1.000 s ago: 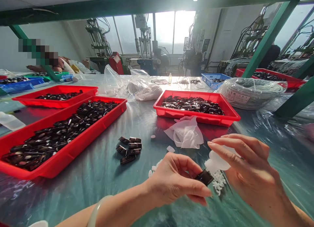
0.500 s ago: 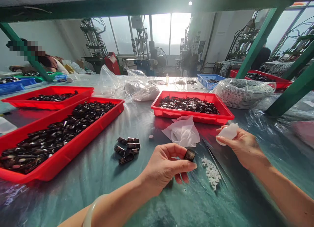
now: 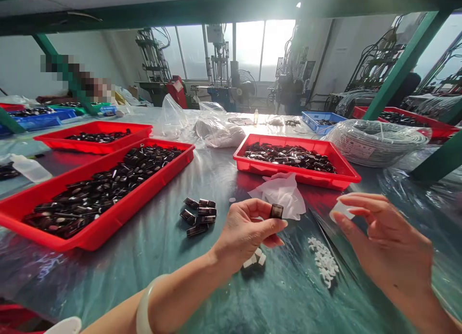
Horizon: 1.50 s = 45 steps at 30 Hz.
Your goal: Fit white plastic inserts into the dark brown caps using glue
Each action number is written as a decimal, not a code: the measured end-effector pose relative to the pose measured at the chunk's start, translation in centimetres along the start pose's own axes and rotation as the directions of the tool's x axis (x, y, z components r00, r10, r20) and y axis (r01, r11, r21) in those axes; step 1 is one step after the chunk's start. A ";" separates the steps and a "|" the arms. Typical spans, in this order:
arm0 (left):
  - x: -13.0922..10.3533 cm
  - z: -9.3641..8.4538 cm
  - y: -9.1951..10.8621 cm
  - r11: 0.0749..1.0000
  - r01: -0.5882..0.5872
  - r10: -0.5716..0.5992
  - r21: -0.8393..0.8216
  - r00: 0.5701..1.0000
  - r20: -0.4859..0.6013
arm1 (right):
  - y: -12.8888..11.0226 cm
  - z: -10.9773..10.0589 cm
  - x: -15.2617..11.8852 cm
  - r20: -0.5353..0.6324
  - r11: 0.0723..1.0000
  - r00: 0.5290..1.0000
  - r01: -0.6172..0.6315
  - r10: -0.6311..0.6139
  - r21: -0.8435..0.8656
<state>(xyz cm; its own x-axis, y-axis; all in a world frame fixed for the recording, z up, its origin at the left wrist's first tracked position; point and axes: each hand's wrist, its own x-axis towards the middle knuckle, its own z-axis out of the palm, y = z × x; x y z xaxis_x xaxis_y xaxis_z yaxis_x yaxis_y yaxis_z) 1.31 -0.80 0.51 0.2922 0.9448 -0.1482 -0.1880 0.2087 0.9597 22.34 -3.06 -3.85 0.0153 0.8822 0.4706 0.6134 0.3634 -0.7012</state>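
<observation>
My left hand [image 3: 249, 228] is closed, pinching a small dark translucent plastic housing [image 3: 276, 211] between thumb and fingers above the middle of the table. To its right, my right hand [image 3: 382, 242] has its thumb and fingers around a translucent white plastic piece [image 3: 339, 210], partly hidden by the fingers. Below and between the hands lies a heap of tiny white plastic parts [image 3: 325, 262], with tweezers [image 3: 330, 237] alongside. Several whitish blocks [image 3: 255, 259] sit under my left hand. A crumpled white cloth or sheet [image 3: 288, 192] lies just behind it.
Several dark housings [image 3: 198, 216] lie left of my hands. Red trays [image 3: 180, 168] [image 3: 249, 166] full of dark parts stand left and behind. A bagged cable coil [image 3: 378, 141] is at back right, near a green post [image 3: 407, 64]. A white bottle [image 3: 31, 168] lies far left.
My right hand has turned, and its fingers now cover more of the white piece. My left hand keeps the housing, raised slightly. The view has shifted left, and whitish blocks now show beneath that hand.
</observation>
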 end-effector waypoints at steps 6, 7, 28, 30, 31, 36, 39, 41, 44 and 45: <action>0.3 -0.3 0.1 0.999 -0.033 0.033 -0.025 0.999 -0.001 | -4.2 4.6 -1.9 0.266 0.898 0.896 0.407 -0.356 -0.167; 0.3 -0.2 0.1 0.999 -0.023 0.023 -0.022 1.000 -0.002 | -4.6 5.1 -2.1 0.324 0.870 0.859 0.464 -0.396 -0.169; 0.3 0.2 -0.7 0.999 0.034 -0.032 -0.029 0.999 0.043 | -4.5 2.1 -1.0 0.234 0.964 0.940 0.263 -0.247 -0.036; 0.2 0.4 -0.8 0.999 0.048 -0.046 -0.021 0.997 0.055 | -4.2 1.1 -0.5 0.073 0.992 0.989 0.129 -0.130 0.009; 0.2 0.5 -0.8 0.998 0.058 -0.057 -0.018 0.996 0.064 | -4.1 0.9 -0.3 0.016 0.996 0.996 0.082 -0.083 0.047; -0.2 1.2 -1.5 0.992 0.124 -0.117 -0.038 0.982 0.151 | -4.3 0.6 -0.3 -0.059 0.966 0.996 0.073 -0.060 0.250; -0.4 1.4 -2.0 0.989 0.140 -0.130 -0.039 0.970 0.204 | -4.5 0.7 -0.5 -0.073 0.954 0.993 0.108 -0.091 0.278; -0.5 1.4 -2.3 0.989 0.143 -0.132 -0.032 0.966 0.224 | -4.7 0.7 -0.5 -0.054 0.953 0.993 0.117 -0.106 0.278; -0.5 1.4 -2.5 0.990 0.142 -0.134 -0.016 0.962 0.238 | -4.9 0.5 -0.5 0.003 0.950 0.990 0.132 -0.138 0.283; -0.5 1.3 -2.5 0.990 0.140 -0.134 -0.009 0.961 0.240 | -5.0 0.5 -0.5 0.018 0.947 0.989 0.138 -0.149 0.289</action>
<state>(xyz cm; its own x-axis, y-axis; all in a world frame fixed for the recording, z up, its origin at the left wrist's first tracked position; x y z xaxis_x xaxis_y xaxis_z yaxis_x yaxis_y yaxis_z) 2.87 -2.15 -1.50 0.5311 0.8198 -0.2140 -0.1531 0.3413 0.9274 18.91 -5.16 -0.81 -0.0908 0.8234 0.5602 0.3551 0.5523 -0.7542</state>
